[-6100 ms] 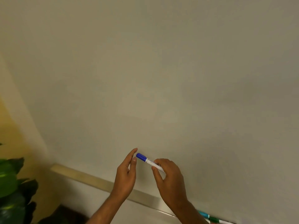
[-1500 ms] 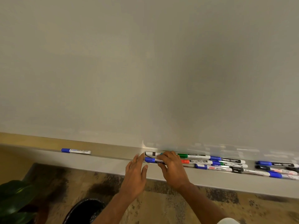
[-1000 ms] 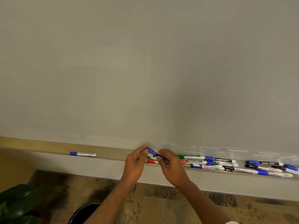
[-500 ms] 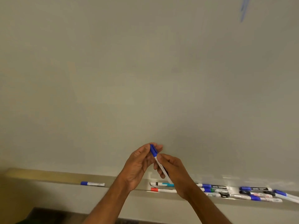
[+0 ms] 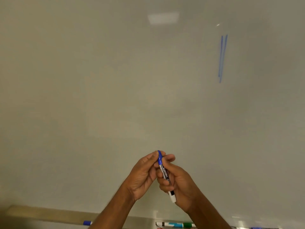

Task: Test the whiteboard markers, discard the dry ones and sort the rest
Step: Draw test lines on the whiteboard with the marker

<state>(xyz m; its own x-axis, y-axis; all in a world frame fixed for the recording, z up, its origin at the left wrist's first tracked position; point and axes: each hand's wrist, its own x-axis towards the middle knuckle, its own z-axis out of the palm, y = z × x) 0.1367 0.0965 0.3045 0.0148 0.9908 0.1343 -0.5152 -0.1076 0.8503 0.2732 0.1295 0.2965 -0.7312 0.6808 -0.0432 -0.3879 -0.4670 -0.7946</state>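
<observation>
- Label: blue marker (image 5: 165, 173) has a black band along the barrel w/ white lettering "camlin". Smaller print below it is too small to read.
- Labels on the other markers are blurred and not legible.
- Left hand (image 5: 143, 177): raised in front of the whiteboard (image 5: 99, 88), forearm coming up from bottom centre. Thumb + fingertips pinch the blue cap at the marker's top end.
- Right hand (image 5: 181, 184): just right of the left hand and touching it. Fingers are curled round the barrel's mid-section, w/ one finger reaching up beside the cap.
- Marker pose: near upright, cap end up and leaning slightly left. Cap is on.
- Marker look: blue cap, black label band, white body, dark ring near the white tail end, which sticks out below the right hand.
- Marker position: lower centre of view, held up above the ledge (image 5: 49, 212). Cannot tell if it touches the board.
- Board: two long blue strokes (image 5: 222, 58) at upper right, near vertical and side by side, closing together at the bottom. Pale rectangular glare (image 5: 163, 19) at top centre.
- Ledge runs along the bottom edge. A lone blue-capped marker (image 5: 87, 222) lies at left, partly hidden by the left forearm.
- A teal/green group (image 5: 176, 225) lies between the forearms.
- More markers (image 5: 257, 227) lie at far right, cut off by the frame edge.
</observation>
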